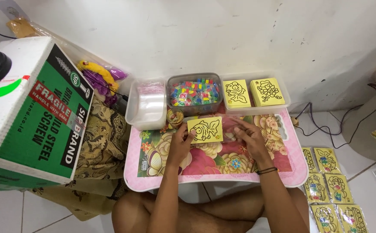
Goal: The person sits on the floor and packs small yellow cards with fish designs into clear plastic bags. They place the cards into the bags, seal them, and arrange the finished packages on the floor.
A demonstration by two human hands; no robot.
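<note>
Pink floral lap table (282,174), three plastic tubs (147,116) along back

Head camera looking steeply down over your own lap and low table

You are seeing everything through a single camera worn on your head, which is tilting forward and down, so your crossed legs are filling the bottom edge and your forearms are running up the middle of the frame. It is sitting close, within arm's reach of the small pink floral-topped lap table (257,170), which is occupying the centre. It is facing the white plastered wall (205,34) beyond the table, which is taking up the upper third. At the left edge it is catching a large green and white cardboard box (37,116); at the right, white floor tiles (369,181). No second view is overlapping it.
</note>
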